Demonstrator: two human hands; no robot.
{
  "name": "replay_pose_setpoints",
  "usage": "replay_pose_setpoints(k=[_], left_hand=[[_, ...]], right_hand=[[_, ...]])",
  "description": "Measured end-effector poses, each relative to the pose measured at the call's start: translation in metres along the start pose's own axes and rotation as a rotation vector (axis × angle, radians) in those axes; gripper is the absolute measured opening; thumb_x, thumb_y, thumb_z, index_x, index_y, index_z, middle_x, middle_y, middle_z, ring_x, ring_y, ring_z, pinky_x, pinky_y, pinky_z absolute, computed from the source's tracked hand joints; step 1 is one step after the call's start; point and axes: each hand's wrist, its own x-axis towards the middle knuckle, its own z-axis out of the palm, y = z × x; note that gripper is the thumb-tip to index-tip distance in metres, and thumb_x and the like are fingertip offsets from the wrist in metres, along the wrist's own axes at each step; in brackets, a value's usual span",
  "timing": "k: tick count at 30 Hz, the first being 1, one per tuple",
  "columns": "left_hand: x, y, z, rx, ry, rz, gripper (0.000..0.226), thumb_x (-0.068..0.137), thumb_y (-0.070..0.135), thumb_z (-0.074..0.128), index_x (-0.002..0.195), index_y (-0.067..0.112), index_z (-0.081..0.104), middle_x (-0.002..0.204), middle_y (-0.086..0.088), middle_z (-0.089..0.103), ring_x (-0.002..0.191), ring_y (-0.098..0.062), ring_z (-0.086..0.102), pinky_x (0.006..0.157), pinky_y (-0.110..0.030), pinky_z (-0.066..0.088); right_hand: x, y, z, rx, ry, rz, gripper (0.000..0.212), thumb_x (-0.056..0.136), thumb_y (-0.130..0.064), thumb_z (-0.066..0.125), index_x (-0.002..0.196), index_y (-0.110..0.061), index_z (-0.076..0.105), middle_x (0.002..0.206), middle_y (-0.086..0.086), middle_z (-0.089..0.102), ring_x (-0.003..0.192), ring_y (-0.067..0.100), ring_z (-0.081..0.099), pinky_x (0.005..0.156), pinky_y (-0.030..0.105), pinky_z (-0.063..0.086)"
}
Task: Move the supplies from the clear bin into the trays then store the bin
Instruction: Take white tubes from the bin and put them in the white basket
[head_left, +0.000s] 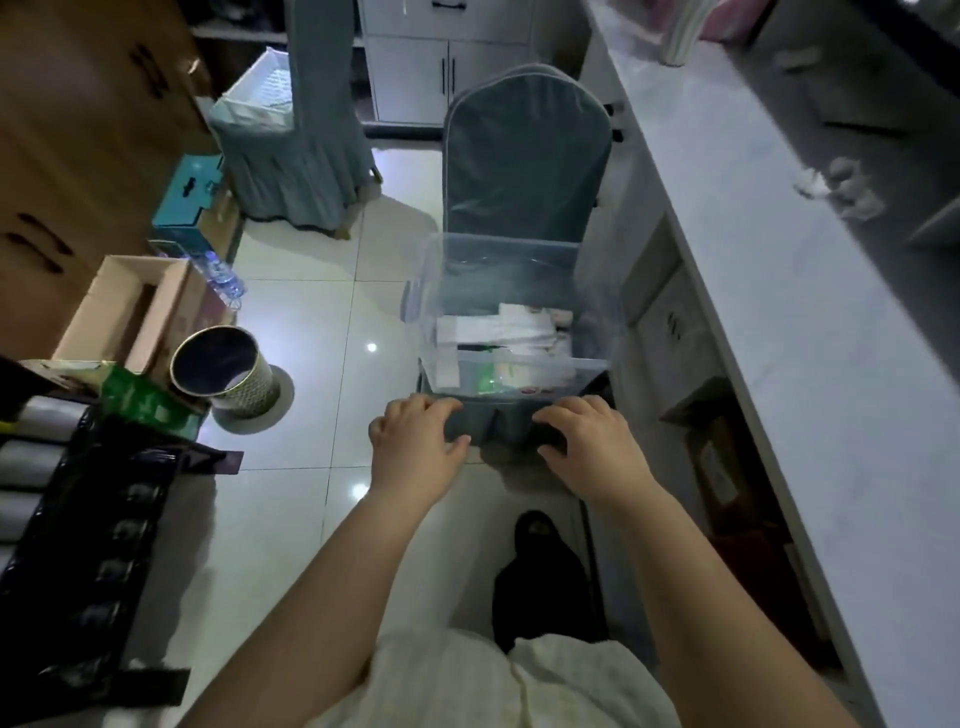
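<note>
I am gripping the front edge of the chair seat (493, 428) with left hand (415, 441) and right hand (592, 447), fingers (434, 408) curled over its fabric, while the clear bin (514, 365) holding the supplies (498, 327) is sitting on the seat just beyond them, equally near both.

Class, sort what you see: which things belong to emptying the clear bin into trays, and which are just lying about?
Job: clear bin; white packets inside it; covered chair beneath, its seat edge gripped by the left hand and right hand.
Lying about: round waste bin; open cardboard box; water bottles; teal box; crumpled tissue on the counter.
</note>
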Motion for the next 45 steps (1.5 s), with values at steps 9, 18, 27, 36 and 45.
replay_pose_setpoints(k=[9, 18, 27, 36, 45], left_hand=[[0.144, 0.012, 0.033, -0.017, -0.080, -0.029, 0.042, 0.084, 0.040, 0.057, 0.125, 0.034, 0.053, 0.124, 0.003, 0.054, 0.116, -0.022, 0.041, 0.092, -0.039, 0.032], [0.314, 0.008, 0.095, 0.102, -0.339, -0.026, 0.048, 0.084, 0.027, 0.055, 0.131, 0.029, 0.049, 0.130, 0.000, 0.050, 0.120, -0.024, 0.039, 0.094, -0.037, 0.029], [0.383, -0.018, 0.169, 0.108, -0.525, -0.054, 0.055, 0.082, 0.021, 0.055, 0.136, 0.026, 0.045, 0.133, -0.004, 0.048, 0.120, -0.026, 0.040, 0.093, -0.038, 0.029], [0.485, -0.045, 0.280, 0.192, -0.765, -0.015, 0.064, 0.087, 0.021, 0.051, 0.146, 0.025, 0.027, 0.150, -0.008, 0.031, 0.134, -0.030, 0.029, 0.106, -0.048, 0.026], [0.546, -0.072, 0.364, 0.257, -0.917, 0.042, 0.068, 0.083, 0.027, 0.063, 0.144, 0.025, 0.032, 0.150, -0.006, 0.028, 0.137, -0.030, 0.025, 0.113, -0.048, 0.019]], right_hand=[[0.168, 0.054, 0.016, 0.076, -0.050, -0.132, 0.038, 0.081, -0.024, 0.064, 0.119, -0.025, 0.060, 0.124, -0.001, 0.059, 0.117, 0.026, 0.046, 0.093, 0.041, 0.039], [0.335, 0.144, 0.061, 0.067, -0.437, -0.107, 0.044, 0.084, -0.025, 0.060, 0.127, -0.025, 0.053, 0.134, 0.003, 0.052, 0.122, 0.028, 0.042, 0.098, 0.039, 0.037], [0.424, 0.194, 0.119, 0.177, -0.533, 0.042, 0.043, 0.084, -0.021, 0.058, 0.126, -0.024, 0.054, 0.130, 0.005, 0.055, 0.119, 0.028, 0.044, 0.099, 0.040, 0.040], [0.452, 0.205, 0.203, 0.361, -0.497, 0.258, 0.036, 0.081, -0.009, 0.060, 0.116, -0.016, 0.060, 0.120, 0.011, 0.059, 0.111, 0.032, 0.050, 0.096, 0.045, 0.042], [0.482, 0.240, 0.259, 0.453, -0.389, 0.384, 0.036, 0.083, -0.013, 0.060, 0.119, -0.016, 0.060, 0.123, 0.008, 0.060, 0.116, 0.029, 0.048, 0.097, 0.040, 0.042]])
